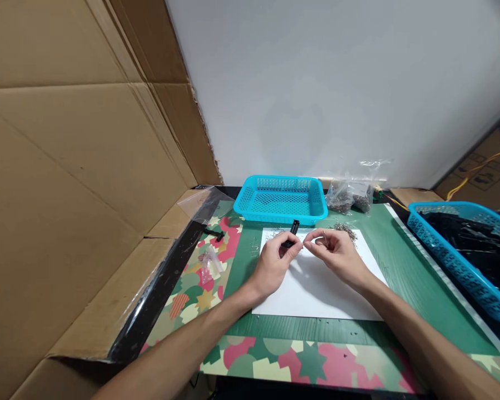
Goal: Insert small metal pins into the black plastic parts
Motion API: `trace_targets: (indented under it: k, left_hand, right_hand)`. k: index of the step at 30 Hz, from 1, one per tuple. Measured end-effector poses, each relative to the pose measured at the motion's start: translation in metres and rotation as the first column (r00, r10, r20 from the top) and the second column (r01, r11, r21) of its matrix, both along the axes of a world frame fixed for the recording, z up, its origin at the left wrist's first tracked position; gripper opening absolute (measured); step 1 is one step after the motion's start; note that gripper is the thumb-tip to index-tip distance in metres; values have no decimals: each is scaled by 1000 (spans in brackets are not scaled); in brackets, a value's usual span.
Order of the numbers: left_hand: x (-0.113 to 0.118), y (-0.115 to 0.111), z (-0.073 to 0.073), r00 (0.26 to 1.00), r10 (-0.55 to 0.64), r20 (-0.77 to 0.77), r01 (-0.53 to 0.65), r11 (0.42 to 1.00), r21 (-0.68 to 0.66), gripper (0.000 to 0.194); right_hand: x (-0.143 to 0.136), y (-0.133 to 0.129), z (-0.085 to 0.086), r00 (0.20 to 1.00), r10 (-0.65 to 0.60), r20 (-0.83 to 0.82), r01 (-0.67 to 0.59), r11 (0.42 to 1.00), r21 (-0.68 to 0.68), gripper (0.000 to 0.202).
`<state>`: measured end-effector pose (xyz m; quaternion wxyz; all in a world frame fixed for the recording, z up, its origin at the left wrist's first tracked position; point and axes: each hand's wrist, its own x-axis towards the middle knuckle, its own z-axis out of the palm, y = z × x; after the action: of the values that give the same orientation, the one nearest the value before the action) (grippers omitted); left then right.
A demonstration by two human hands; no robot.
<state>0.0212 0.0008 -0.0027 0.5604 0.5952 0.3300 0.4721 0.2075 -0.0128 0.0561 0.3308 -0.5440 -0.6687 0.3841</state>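
Note:
My left hand [274, 266] is closed around a narrow black plastic part [295, 226], whose slotted end sticks up past the fingers. Close beside it, my right hand [338, 255] has thumb and forefinger pinched together; what they hold is too small to make out. A thin metallic piece [325, 238] shows by the curled fingers of that hand. Both hands are over a white sheet [316, 300]. Behind the right hand lies a heap of tiny metal pieces [347, 230], and more thin bits [270, 235] are scattered beyond the left hand.
A blue basket [281, 216] stands at the back. Plastic bags of small metal pieces [350, 197] sit to its right. Another blue basket [454, 264] at the right holds black parts [475, 239]. At left are a black part [214, 233], a small plastic bag [210, 264] and cardboard [79, 183].

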Motion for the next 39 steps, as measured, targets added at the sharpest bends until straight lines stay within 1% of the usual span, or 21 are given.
trace_targets:
  k: [2, 3, 4, 6, 8, 10, 13, 16, 19, 22, 26, 30, 35, 37, 39]
  left_hand:
    - [0, -1, 1, 1000, -14, 6, 14, 1000, -25, 37]
    - [0, -1, 1, 999, -32, 33, 34, 997, -71, 39]
    - [0, -1, 1, 995, -59, 78, 69, 988, -136, 42]
    - [0, -1, 0, 975, -122, 186, 167, 954, -250, 46]
    - [0, -1, 0, 944, -165, 285, 248, 925, -289, 42]
    - [0, 0, 1, 911, -168, 375, 291, 909, -298, 40]
    - [-1, 2, 5, 870, -140, 472, 325, 884, -337, 51]
    - [-3, 3, 10, 846, -167, 506, 380, 856, -352, 58]
    - [-4, 3, 12, 827, -214, 520, 439, 824, -358, 57]
    - [-3, 2, 11, 846, -231, 481, 419, 847, -329, 58]
    - [0, 2, 6, 874, -247, 418, 382, 881, -280, 68]
    - [1, 1, -1, 900, -258, 352, 325, 934, -147, 68]
    - [2, -3, -8, 941, -205, 269, 218, 976, -20, 54]
    - [2, -4, -9, 953, -177, 245, 181, 983, 6, 49]
    - [2, -5, -10, 958, -169, 233, 170, 985, 17, 46]
  right_hand:
    - [0, -2, 2, 999, -5, 38, 3, 999, 46, 34]
    - [-1, -3, 2, 999, -18, 49, 15, 997, 73, 32]
    - [-1, -4, 3, 998, -34, 51, 29, 994, 101, 30]
    - [-2, -8, 4, 997, -69, 37, 62, 985, 162, 26]
    - [-4, -12, 5, 994, -104, 40, 91, 963, 252, 22]
    - [-7, -16, 4, 987, -142, 75, 105, 925, 364, 16]
    - [-10, -20, 3, 972, -191, 135, 98, 858, 503, 13]
    - [-13, -23, 1, 956, -238, 173, 90, 798, 596, 12]
    - [-15, -26, 0, 942, -262, 209, 59, 744, 666, 10]
    - [-15, -27, -2, 931, -252, 265, -18, 691, 722, 9]
    - [-16, -24, -1, 918, -242, 315, -89, 647, 757, 10]
    - [-17, -20, 1, 925, -219, 310, -120, 606, 786, 10]
    - [-18, -20, 0, 914, -212, 347, -154, 609, 778, 11]
    - [-18, -20, -1, 914, -197, 355, -164, 621, 766, 11]
    - [-18, -21, -1, 915, -183, 360, -172, 630, 758, 12]
